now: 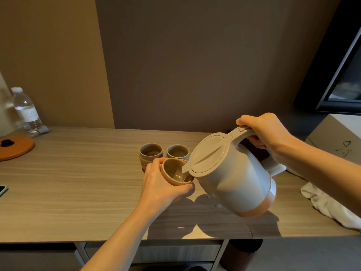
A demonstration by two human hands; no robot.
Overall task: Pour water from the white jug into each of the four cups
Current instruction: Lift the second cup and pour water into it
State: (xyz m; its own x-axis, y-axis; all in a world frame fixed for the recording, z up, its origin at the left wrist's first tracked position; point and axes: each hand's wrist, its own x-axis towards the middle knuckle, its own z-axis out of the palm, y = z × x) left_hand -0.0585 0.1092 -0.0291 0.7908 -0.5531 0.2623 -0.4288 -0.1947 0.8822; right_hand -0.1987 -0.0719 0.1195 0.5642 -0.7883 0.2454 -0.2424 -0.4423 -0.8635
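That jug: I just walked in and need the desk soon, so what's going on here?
A person is pouring water. The right hand grips the white jug by its handle and tilts it, spout over a tan cup that the left hand holds tilted above the wooden desk. A little water shows in that cup. Two more cups stand behind; a fourth is not visible.

A: Where is the wooden tabletop (78,182) open?
B: The wide left-centre stretch — bare between the orange lid (16,147) and the two standing cups (151,153).
A: And rightward?
B: Crowded — the tilted white jug (234,178), then a white cloth (330,204) at the edge.
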